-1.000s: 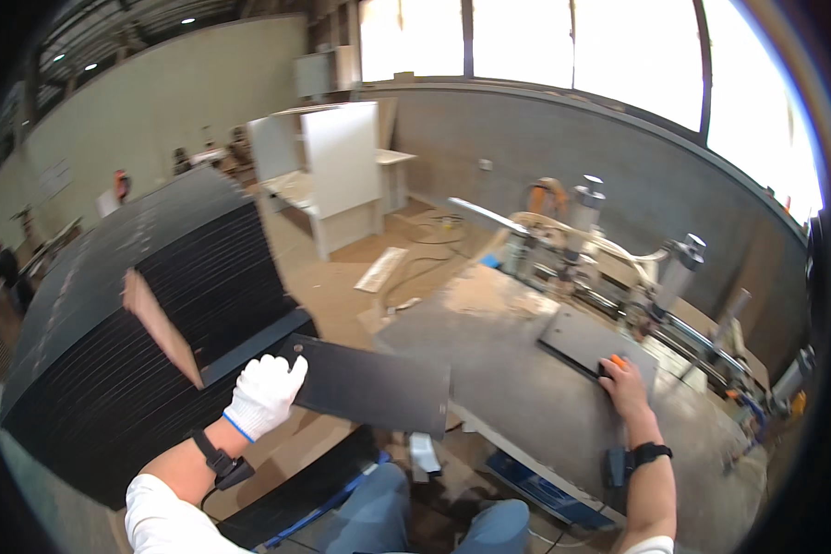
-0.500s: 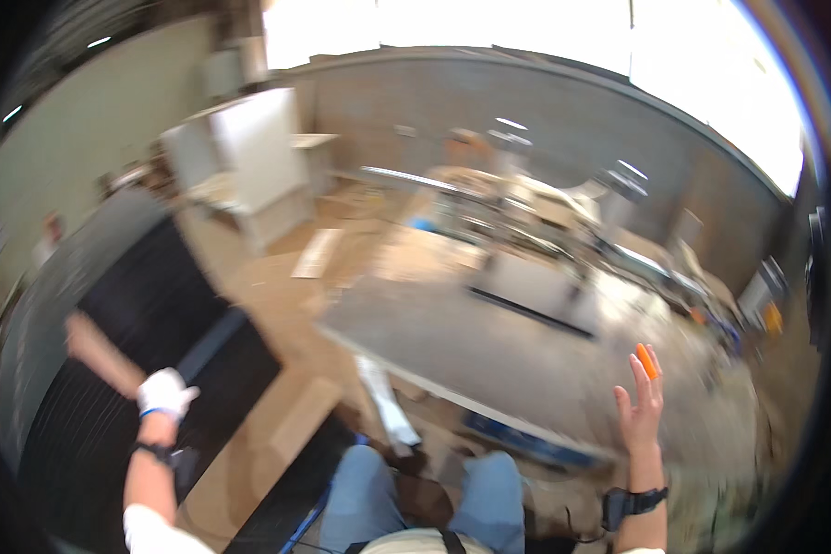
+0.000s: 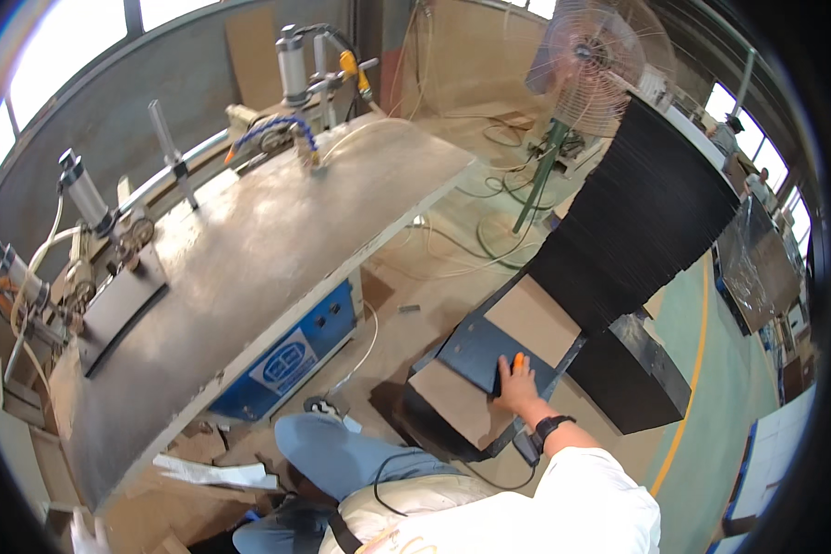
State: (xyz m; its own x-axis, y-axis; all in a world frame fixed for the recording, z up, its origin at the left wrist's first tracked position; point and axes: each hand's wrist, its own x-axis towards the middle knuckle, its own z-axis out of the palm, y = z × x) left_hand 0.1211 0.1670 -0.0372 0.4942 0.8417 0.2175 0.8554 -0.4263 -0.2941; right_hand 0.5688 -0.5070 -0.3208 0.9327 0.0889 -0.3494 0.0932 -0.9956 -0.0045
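My right hand (image 3: 517, 383), with an orange cover on one finger, reaches down to my right. It lies on a dark blue-grey panel (image 3: 473, 353), thumb and fingers apart. That panel rests across a stack topped with brown board (image 3: 533, 317), inside dark outer edges. At the lower left rim, my left hand (image 3: 88, 534) in a white glove shows only in part, pale and blurred; its fingers cannot be made out. On the metal-topped worktable (image 3: 277, 249), far from both hands, a grey panel with a black edge (image 3: 125, 319) sits under the upright cylinders.
Tall stacks of black sheets (image 3: 637, 212) and a lower black stack (image 3: 632, 374) stand at the right. A pedestal fan (image 3: 586, 55) stands behind, with hoses over the floor. A blue control box (image 3: 291, 355) is under the worktable. People are at the far right.
My view has swung to the right, from the worktable to the stacks. My right hand has gone from raised above the table onto the dark panel. My left hand has slipped to the rim.
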